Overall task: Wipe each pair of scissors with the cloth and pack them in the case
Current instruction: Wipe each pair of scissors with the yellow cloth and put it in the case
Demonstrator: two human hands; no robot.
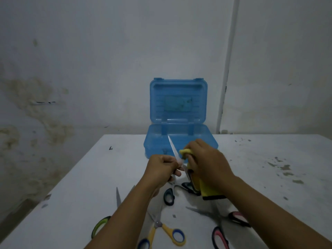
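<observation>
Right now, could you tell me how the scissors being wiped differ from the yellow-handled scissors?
The black-handled scissors are held up off the table by both hands, left hand and right hand; the yellow-handled scissors lie untouched on the table. The black-handled pair is in contact with the yellow cloth; the yellow pair is not. Handles: black against yellow with blue lining. Both have their blades spread open, and neither is in the case yet.

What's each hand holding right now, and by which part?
The left hand pinches one blade of the open dark-handled scissors; the right hand grips the yellow cloth, bunched against the other blade.
</observation>
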